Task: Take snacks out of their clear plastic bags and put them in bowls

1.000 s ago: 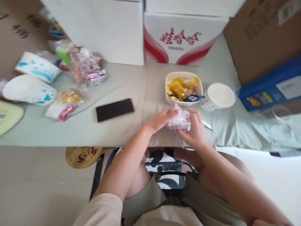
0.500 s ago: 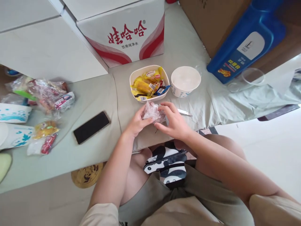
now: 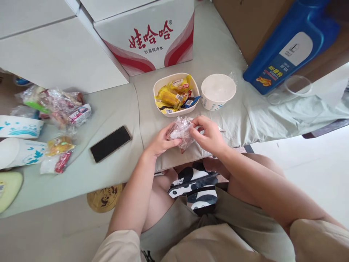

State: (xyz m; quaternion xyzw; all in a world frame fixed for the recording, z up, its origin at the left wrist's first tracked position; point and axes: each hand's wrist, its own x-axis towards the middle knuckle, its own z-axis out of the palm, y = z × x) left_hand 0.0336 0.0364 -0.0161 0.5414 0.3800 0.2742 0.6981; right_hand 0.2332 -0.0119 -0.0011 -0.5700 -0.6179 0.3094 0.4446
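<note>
A crumpled clear plastic bag (image 3: 182, 131) with something reddish inside is held over the front edge of the cloth-covered table. My left hand (image 3: 163, 141) is closed round its left side, thumb across the front. On the right side, my right hand (image 3: 208, 134) pinches the plastic between thumb and fingers. What the bag contains is too blurred to name. Just beyond my hands stands a white bowl (image 3: 156, 91) of wrapped snacks (image 3: 174, 95) in yellow and blue. Beside it is a white paper bowl (image 3: 218, 91). A small silvery tool (image 3: 222, 129) lies partly hidden behind my right hand.
A black phone (image 3: 110, 143) lies to the left. Further left are plastic-wrapped snacks (image 3: 61, 107) and paper cups (image 3: 29, 153). A white and red carton (image 3: 147, 40) stands at the back. At right are a blue bottle (image 3: 283, 51) and a clear plastic cup (image 3: 300, 86).
My right hand's fingers have drawn together into a pinch on the plastic bag, and more of its reddish content shows below. The whole view has shifted slightly.
</note>
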